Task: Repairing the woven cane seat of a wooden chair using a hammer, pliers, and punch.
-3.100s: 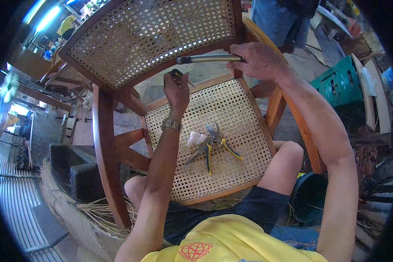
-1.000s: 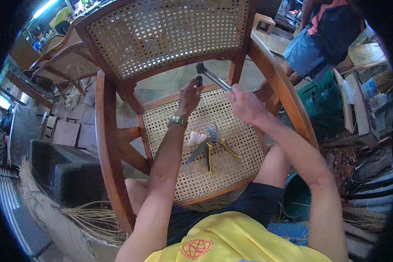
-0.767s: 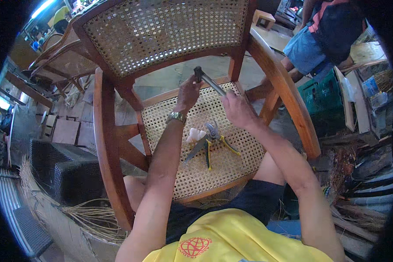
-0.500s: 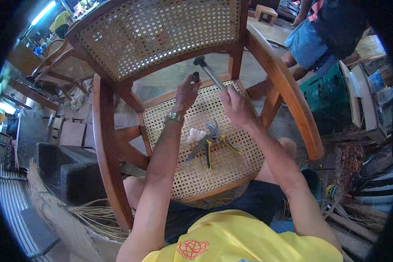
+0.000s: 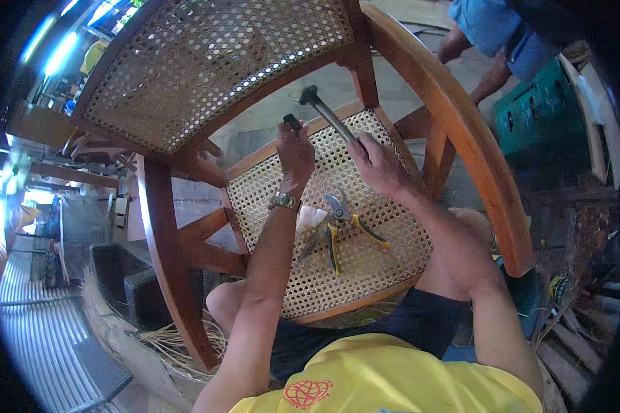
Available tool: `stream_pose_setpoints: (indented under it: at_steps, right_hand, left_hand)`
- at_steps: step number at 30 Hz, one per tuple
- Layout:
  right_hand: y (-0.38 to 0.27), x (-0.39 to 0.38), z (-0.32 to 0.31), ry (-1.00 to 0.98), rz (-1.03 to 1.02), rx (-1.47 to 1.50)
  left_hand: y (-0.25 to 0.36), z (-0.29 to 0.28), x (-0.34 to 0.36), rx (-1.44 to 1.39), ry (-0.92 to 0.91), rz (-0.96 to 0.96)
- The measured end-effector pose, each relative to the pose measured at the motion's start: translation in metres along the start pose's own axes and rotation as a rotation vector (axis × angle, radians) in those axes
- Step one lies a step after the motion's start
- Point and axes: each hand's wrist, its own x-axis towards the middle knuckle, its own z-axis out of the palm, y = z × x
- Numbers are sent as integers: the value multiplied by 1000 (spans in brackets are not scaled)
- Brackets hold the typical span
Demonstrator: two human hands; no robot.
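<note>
My left hand (image 5: 295, 153) is closed on a small black tool (image 5: 292, 122), whose tip shows above my fingers. My right hand (image 5: 379, 164) grips a metal-handled hammer (image 5: 332, 118) diagonally, its dark head just above and right of the small tool; touching is not visible. Both are over the cane seat (image 5: 393, 265) of a wooden armchair, below its cane back (image 5: 207, 65). Lying on the seat are yellow-and-black pruning shears (image 5: 339, 213), a white lump (image 5: 307, 217) and a knife blade (image 5: 313, 244), partly hidden by my left forearm.
A person in blue shorts (image 5: 492, 27) stands beyond the right armrest (image 5: 461, 110). A green crate (image 5: 530, 117) is at the right. At the left are dark woven furniture (image 5: 138, 289), loose cane strips (image 5: 179, 341) and corrugated sheeting (image 5: 48, 323).
My right hand has come down and leftward from the chair back's right side, turning the hammer diagonal, head up beside my left hand's tool. Lately the view has tilted slightly.
</note>
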Motion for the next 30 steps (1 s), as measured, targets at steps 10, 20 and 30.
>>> stream_pose_setpoints:
  at_steps: [10, 20, 30]
  right_hand:
    - [-3, -9, -13, 25, 78, 111]
    - [-3, -9, -20, 75, 205, 133]
    - [0, -8, -20, 88, 236, 127]
  left_hand:
    - [-14, -10, 10, -300, -177, -89]
    - [8, -6, 8, 135, 60, 34]
    - [31, -20, 12, 13, -89, 94]
